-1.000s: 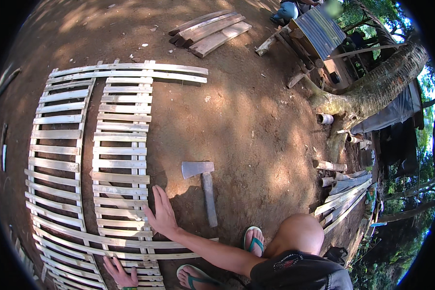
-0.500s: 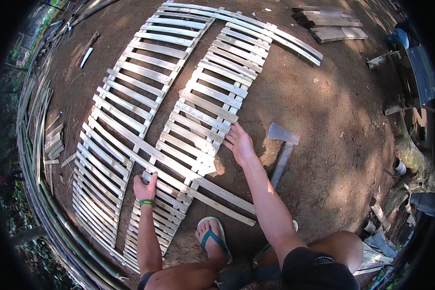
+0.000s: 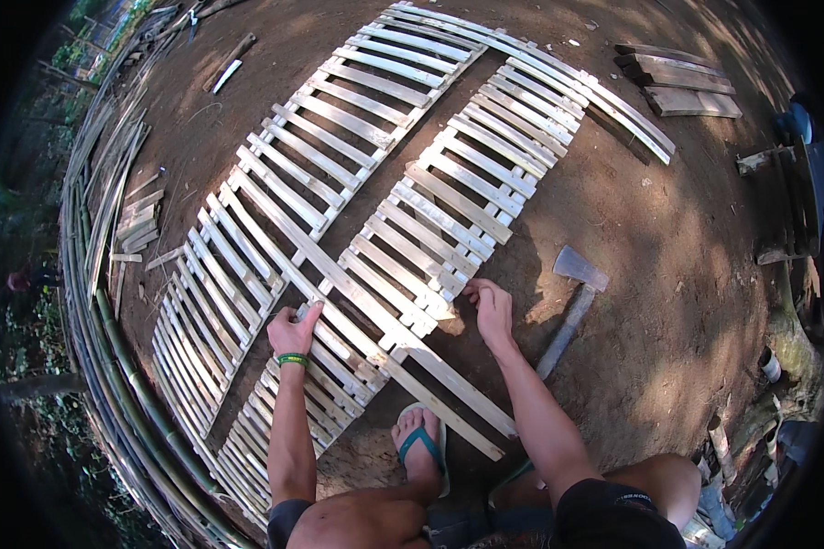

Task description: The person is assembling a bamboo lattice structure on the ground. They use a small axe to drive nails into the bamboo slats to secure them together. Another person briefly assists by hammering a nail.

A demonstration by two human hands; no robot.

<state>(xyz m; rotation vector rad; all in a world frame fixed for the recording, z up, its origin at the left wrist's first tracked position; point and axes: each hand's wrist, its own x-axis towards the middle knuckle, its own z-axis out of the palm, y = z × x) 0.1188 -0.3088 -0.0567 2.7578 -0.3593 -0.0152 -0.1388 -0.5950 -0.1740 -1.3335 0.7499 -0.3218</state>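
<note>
Slatted bamboo panel (image 3: 403, 197) lies flat on the dirt ground (image 3: 668, 274), directly in front of the squatting person and fanning away toward the upper right. Two ladder-like sections sit side by side, with short cross slats on long rails. The long axis of both runs from lower left to upper right. A long diagonal slat (image 3: 384, 343) crosses over them the other way, from upper left down to lower right, ending near the foot in a teal sandal (image 3: 421, 448).

Left hand (image 3: 293, 334) sits on the near end of the right-hand section, where the diagonal slat passes. Fingers are curled around a slat edge, thumb on top: a closed grip, though I cannot tell exactly which slat it clamps. Green band on that wrist.

Right hand (image 3: 493, 311) is at the right edge of the same section, a bit farther out than the left. Fingers are bent down onto the slat ends, knuckles up, partly closed. It looks like pressing or pinching the edge rather than a full wrap (contact itself is hidden under the fingers).

Both hands are on the panel, so reach is about equal. The right one is nearer the axe (image 3: 572, 306), which lies just beside it on the ground, head away from the person and handle pointing back toward the knee.

Stacked planks (image 3: 677, 87) are well apart at upper right. Bamboo poles (image 3: 101, 302) run along the left edge.
</note>
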